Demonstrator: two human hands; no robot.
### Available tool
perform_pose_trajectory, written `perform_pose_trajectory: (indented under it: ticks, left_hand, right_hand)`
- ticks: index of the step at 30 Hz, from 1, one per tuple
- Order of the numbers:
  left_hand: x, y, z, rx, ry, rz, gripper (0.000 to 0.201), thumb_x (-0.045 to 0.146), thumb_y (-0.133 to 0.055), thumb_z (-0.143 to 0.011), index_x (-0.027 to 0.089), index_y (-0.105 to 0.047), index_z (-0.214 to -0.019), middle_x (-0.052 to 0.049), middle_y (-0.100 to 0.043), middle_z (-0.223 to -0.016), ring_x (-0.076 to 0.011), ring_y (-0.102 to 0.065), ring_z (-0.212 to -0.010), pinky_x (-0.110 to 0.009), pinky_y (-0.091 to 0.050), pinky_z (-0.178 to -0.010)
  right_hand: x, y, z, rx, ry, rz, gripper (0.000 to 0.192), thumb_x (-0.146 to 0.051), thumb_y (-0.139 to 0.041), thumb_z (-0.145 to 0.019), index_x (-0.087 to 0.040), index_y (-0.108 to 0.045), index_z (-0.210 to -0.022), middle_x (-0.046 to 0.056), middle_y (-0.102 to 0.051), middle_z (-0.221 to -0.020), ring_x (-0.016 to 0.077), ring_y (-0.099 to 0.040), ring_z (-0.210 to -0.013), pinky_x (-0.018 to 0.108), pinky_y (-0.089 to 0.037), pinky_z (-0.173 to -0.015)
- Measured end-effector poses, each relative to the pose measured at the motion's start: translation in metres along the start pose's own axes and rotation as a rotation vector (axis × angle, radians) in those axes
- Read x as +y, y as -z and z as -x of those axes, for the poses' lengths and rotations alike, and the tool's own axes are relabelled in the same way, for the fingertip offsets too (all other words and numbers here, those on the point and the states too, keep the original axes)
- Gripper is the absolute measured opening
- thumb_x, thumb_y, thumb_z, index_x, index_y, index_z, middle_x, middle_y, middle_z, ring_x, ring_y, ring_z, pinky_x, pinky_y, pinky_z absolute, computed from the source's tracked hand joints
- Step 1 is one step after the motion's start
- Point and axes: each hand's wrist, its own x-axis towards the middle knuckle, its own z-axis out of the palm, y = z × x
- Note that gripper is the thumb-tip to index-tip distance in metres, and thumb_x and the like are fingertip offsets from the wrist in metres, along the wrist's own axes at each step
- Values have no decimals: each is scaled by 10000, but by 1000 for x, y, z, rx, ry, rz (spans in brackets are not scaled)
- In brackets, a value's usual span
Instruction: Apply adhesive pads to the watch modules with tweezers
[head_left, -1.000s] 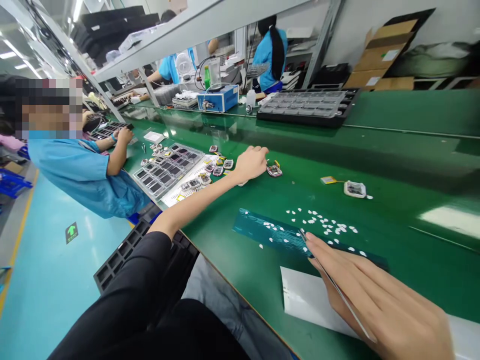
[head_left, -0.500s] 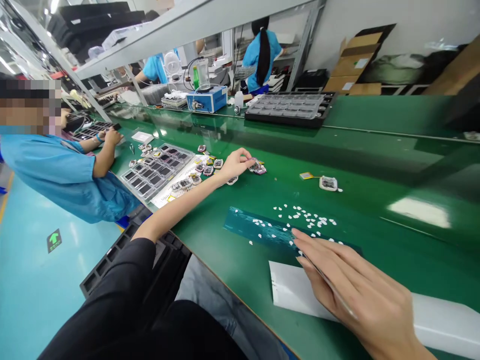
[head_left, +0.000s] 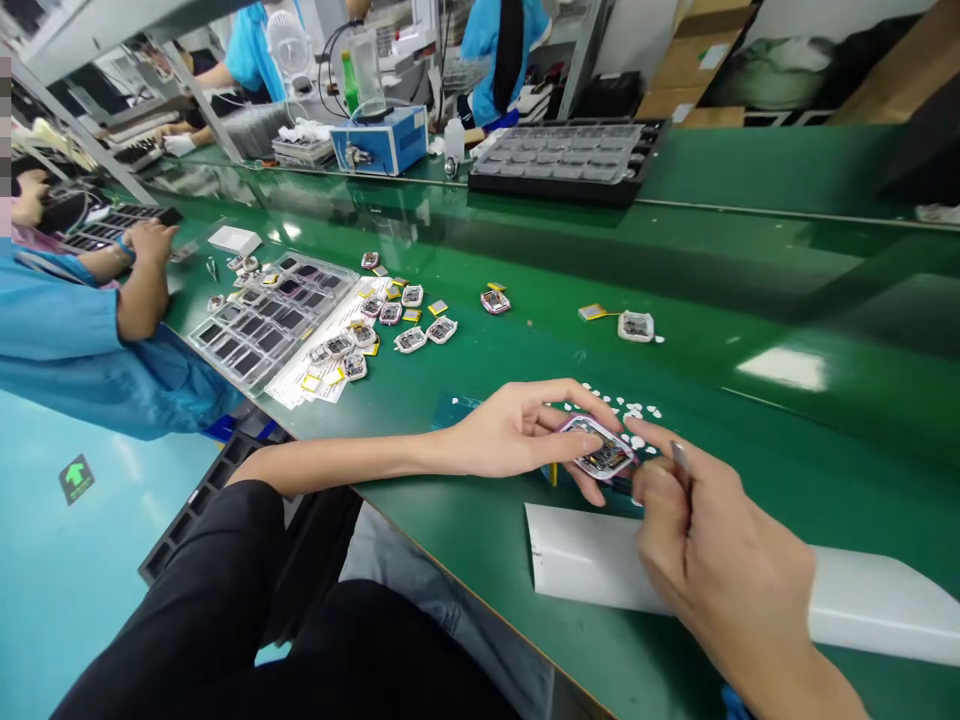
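Observation:
My left hand (head_left: 536, 430) grips an open watch case (head_left: 600, 447), white-rimmed with a circuit board inside, its thumb pressed on the board. A yellow-edged tab (head_left: 553, 474) hangs beneath it. Close to the case's right edge, my right hand (head_left: 712, 530) is closed around a slim metal tool (head_left: 681, 460) that looks like tweezers; the fingers hide its tip. Small white stickers (head_left: 637, 410) lie scattered just behind both hands. Under them, a dark teal strip (head_left: 450, 410) is partly covered by my left hand.
Several similar watch cases (head_left: 411, 340) lie left on the bench, beside a clear tray (head_left: 262, 325) of dark screens. Another case (head_left: 636, 326) sits at the back right. A white sheet (head_left: 592, 560) lies in front. A co-worker's arm (head_left: 146, 290) rests at far left.
My left hand has come back toward me, bringing a watch case from the group on the bench. My right hand has curled its fingers around the metal tool, close to the case. The view has tilted down.

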Motion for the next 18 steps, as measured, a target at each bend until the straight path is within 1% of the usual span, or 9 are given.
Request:
perform_pose_trajectory:
  ticks: [3, 5, 8, 11, 14, 16, 18]
  left_hand:
    - [-6, 3, 1, 31, -4, 1, 466, 455, -865, -837, 176, -557, -1049, -7, -721, -824, -163, -775, -667, -234, -546, -625]
    - [-9, 4, 2, 53, -19, 3, 445, 444, -851, -854, 178, -545, -1038, -5, -717, -808, -166, -776, -664, -239, -563, -623]
    - [-13, 5, 3, 44, -17, 40, 377, 383, -822, -889, 181, -543, -1044, -1, -724, -812, -158, -777, -668, -263, -610, -671]
    - [-16, 5, 4, 38, 3, 80, 333, 317, -811, -896, 183, -546, -1048, -4, -736, -841, -149, -782, -697, -275, -639, -718]
    - [-20, 5, 4, 68, 3, 74, 238, 227, -750, -930, 179, -557, -1062, -16, -741, -851, -145, -783, -728, -263, -642, -722]
    - [-22, 3, 4, 104, -3, 21, 152, 184, -678, -964, 166, -582, -1080, -30, -737, -847, -142, -778, -737, -252, -638, -716]
    - [-21, 2, 4, 141, -8, -50, 113, 165, -629, -983, 150, -618, -1094, -44, -738, -865, -138, -776, -758, -242, -636, -728]
  right_hand:
    - [2, -2, -2, -42, 18, -29, 592, -48, -514, -1008, -212, -431, -1571, 5, -775, -868, 137, -634, -516, 283, -418, -459]
    - [2, -2, -2, -63, 35, -48, 556, -43, -502, -1013, -229, -467, -1536, -15, -762, -826, 132, -604, -476, 281, -436, -470]
    - [1, -2, 0, -77, 37, -51, 527, -83, -573, -1008, -224, -488, -1509, -10, -772, -853, 128, -639, -520, 263, -473, -512]
    - [-1, -2, 2, -71, 21, -5, 494, -152, -670, -985, -208, -535, -1457, -21, -756, -811, 120, -667, -567, 239, -472, -526]
    - [-2, -2, 4, -71, 32, 23, 522, -139, -691, -965, -225, -545, -1458, -31, -769, -829, 114, -684, -589, 227, -496, -562]
    - [-3, -3, 4, -75, 62, 24, 571, -103, -697, -947, -227, -529, -1479, -41, -771, -821, 108, -687, -595, 216, -502, -575]
    - [-5, -3, 4, -85, 75, 22, 570, -78, -703, -937, -206, -534, -1466, -49, -756, -781, 98, -678, -588, 203, -494, -573]
